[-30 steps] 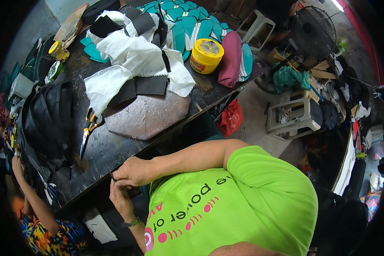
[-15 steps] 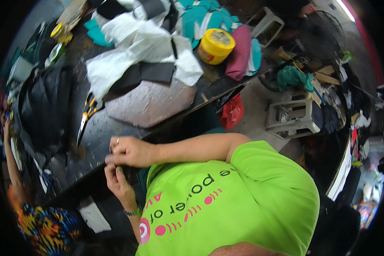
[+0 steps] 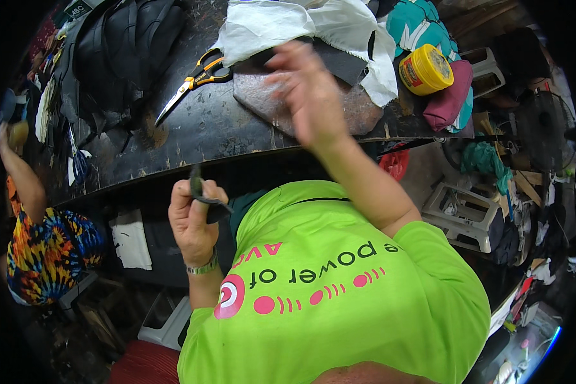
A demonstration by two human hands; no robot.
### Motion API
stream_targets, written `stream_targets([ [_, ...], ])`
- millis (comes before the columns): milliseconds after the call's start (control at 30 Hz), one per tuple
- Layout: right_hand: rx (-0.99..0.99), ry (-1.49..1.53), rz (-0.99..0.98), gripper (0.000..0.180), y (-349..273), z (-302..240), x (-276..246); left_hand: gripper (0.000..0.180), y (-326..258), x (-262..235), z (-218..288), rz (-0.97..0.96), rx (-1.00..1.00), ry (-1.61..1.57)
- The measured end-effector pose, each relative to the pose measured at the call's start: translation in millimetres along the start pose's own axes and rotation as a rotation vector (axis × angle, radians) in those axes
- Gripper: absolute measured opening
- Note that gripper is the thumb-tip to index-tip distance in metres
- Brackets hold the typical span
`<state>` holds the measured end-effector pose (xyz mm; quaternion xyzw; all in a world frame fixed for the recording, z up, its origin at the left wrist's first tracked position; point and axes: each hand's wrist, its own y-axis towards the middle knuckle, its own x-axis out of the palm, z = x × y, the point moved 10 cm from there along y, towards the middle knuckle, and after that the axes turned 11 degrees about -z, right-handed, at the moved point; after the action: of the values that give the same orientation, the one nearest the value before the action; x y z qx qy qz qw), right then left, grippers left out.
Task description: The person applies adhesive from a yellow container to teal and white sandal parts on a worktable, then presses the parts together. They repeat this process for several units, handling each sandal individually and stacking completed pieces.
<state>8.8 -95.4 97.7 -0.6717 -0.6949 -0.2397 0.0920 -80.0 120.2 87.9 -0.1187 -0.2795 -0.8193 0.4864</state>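
My left hand, with a watch on its wrist, is held low in front of the table edge. Its fingers pinch a dark, curled strip of material. Over the table is my right hand, blurred by motion, its fingers stretched out and apart, with no held thing visible. Beneath it lies a flat grey-brown slab. Black sheet pieces rest partly on the slab, beside crumpled white cloth. Left of the slab sit scissors with black-and-orange handles.
A black bag-like bundle covers the table's left part. Toward the right stand a yellow tub, a maroon bundle and teal pieces. Another person in a colourful shirt is at the far left. Plastic stools stand right.
My hands were close together before my chest; now the right has swung up over the slab. The left stays low, with the dark strip now visible. The whole view has shifted.
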Motion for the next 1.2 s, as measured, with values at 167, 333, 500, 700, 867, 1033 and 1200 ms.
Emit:
stream_targets([
  [167,0.139,-0.302,-0.376,0.023,-13.0,21.3,26.8,0.01,-5.6,-40.2,-19.0,0.384,-0.134,0.125],
  [333,0.107,-0.451,-0.552,0.022,-39.0,53.2,58.7,0.014,5.8,-50.3,-43.4,0.373,-0.194,0.203],
  [500,0.193,-0.414,-0.538,0.025,-40.2,62.6,60.3,0.022,17.7,-39.5,-32.7,0.27,-0.097,0.5],
  [700,0.381,-0.216,-0.564,0.027,-47.9,84.8,60.4,0.035,25.5,-16.4,-13.2,0.055,-0.018,0.944],
  [867,0.546,-0.05,-0.693,0.041,-63.0,92.6,74.9,0.029,26.3,-32.2,-0.8,0.08,-0.051,1.078],
  [1033,0.399,-0.288,-0.846,0.04,-59.7,80.0,75.9,0.024,17.8,-38.6,4.1,0.113,0.007,0.921],
  [1200,0.438,-0.15,-0.723,0.031,-54.8,84.8,63.7,0.018,17.4,-32.2,1.0,0.026,-0.098,1.004],
])
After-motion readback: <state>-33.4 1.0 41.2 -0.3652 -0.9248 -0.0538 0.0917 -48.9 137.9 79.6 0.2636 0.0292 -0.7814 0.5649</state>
